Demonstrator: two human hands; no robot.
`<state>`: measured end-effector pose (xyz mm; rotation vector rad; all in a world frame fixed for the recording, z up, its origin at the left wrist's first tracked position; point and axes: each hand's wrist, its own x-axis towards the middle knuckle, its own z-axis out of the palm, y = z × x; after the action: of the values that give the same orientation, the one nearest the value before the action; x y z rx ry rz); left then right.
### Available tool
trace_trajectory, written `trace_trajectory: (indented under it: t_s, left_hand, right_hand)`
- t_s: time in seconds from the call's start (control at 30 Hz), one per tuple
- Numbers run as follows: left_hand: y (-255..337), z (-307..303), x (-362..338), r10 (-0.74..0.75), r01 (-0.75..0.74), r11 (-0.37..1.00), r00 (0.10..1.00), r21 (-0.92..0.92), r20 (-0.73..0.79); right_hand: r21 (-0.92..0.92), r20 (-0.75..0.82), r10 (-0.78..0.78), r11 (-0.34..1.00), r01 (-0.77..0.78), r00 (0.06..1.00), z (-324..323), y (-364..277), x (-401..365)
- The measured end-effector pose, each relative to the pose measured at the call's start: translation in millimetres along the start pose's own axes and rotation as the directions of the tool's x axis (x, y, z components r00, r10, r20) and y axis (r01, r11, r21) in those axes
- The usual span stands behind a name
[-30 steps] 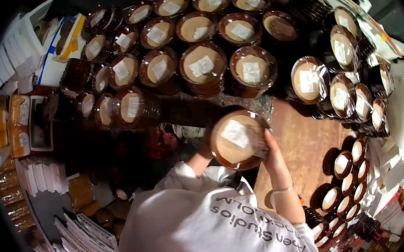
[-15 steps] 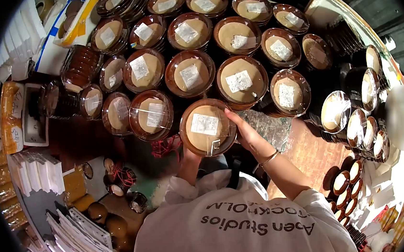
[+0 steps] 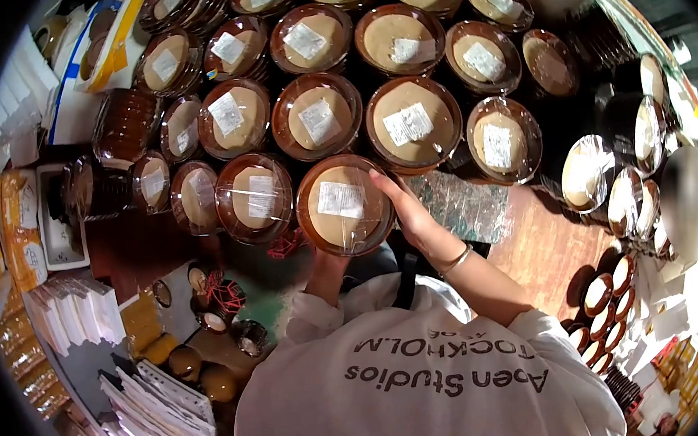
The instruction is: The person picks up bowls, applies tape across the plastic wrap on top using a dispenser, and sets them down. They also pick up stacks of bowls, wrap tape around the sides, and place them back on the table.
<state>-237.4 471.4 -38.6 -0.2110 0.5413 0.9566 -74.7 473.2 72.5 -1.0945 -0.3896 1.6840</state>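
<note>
A wrapped stack of brown dishes (image 3: 341, 202) with a white label on top is held between my two hands, in front of my chest. My right hand (image 3: 405, 209), with a bangle at its wrist, presses along the stack's right side. My left hand (image 3: 326, 268) is under the near left edge, its fingers hidden by the stack. Just beyond stand more wrapped stacks, one (image 3: 254, 199) to the left and another (image 3: 413, 125) to the upper right.
Rows of labelled stacks (image 3: 317, 117) fill the far side. White foam sheets (image 3: 77, 312) and taped rolls (image 3: 21, 230) lie at the left. A brown board (image 3: 545, 230) is at the right, with small round dishes (image 3: 597, 294) beside it.
The view has shifted slightly, so the far stacks appear higher and further left. Both hands still hold the same stack, which appears a little further left and higher.
</note>
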Motion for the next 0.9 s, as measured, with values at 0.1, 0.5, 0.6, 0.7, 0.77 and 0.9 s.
trace_trajectory:
  t_s: [0.1,0.5,0.6,0.7,0.77,0.9]
  left_hand:
    - [-11.3,24.4,-9.1,0.041,-0.058,0.987,0.993,0.148,0.115]
    - [5.4,-99.2,-22.2,-0.339,0.279,0.925,0.913,0.256,0.228]
    - [-22.4,-62.0,-51.4,-0.278,0.234,0.450,0.954,0.862,-0.114]
    - [-88.7,52.6,-77.5,-0.321,0.011,-0.101,0.946,0.995,-0.044]
    - [-138.9,103.0,-73.4,-0.570,-0.157,-0.168,0.821,0.973,0.034]
    - [-247.2,125.4,-76.4,-0.831,-0.252,-0.161,0.557,0.954,0.007]
  right_hand:
    - [-0.041,-0.046,-0.026,0.999,0.024,0.999,-6.1,-1.0,2.8]
    - [0.297,-0.160,0.134,0.951,-0.082,0.978,-119.7,44.3,-61.5]
    - [0.361,-0.337,0.085,0.931,0.046,0.938,-151.9,48.6,-127.9]
    - [0.422,-0.552,0.023,0.870,0.255,0.834,-173.9,61.7,-187.3]
    - [0.428,-0.660,-0.016,0.815,0.392,0.752,-182.7,72.8,-220.3]
    - [0.451,-0.814,-0.082,0.534,0.715,0.575,-180.4,110.6,-268.4]
